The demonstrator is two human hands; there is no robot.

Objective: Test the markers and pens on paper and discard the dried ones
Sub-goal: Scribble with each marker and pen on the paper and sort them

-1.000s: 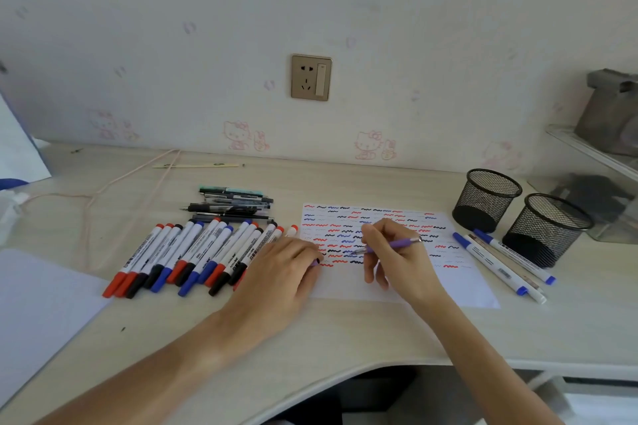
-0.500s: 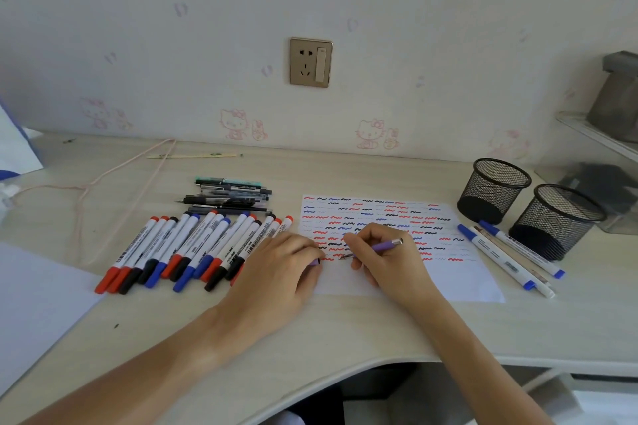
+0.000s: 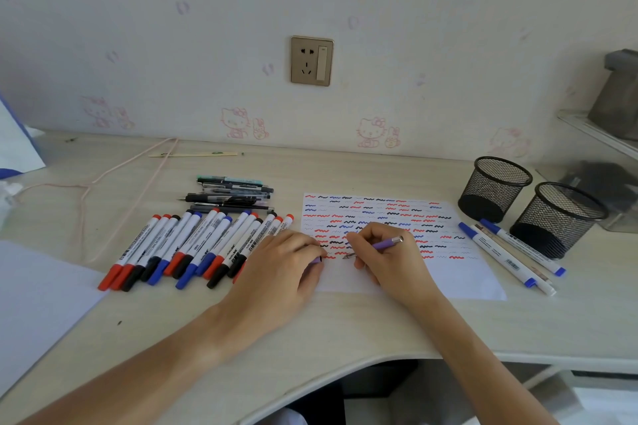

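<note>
Purple pen (image 3: 386, 244): light, stiff and slim, we judge, best pinched low on the barrel as here. Our right hand (image 3: 390, 259) curls round it, nib touching the paper (image 3: 462, 272) at the lower end of its squiggles. Our left hand (image 3: 286, 269) rests on the paper's left edge, fingers curled on what looks like a purple cap (image 3: 316, 260). Markers (image 3: 193, 245) lie left of the paper, mesh cups (image 3: 493, 186) right.

Right hand (image 3: 390, 259) pinches a pen in curled fingers; left hand (image 3: 286, 269) lies palm-down, fingers curled.
</note>
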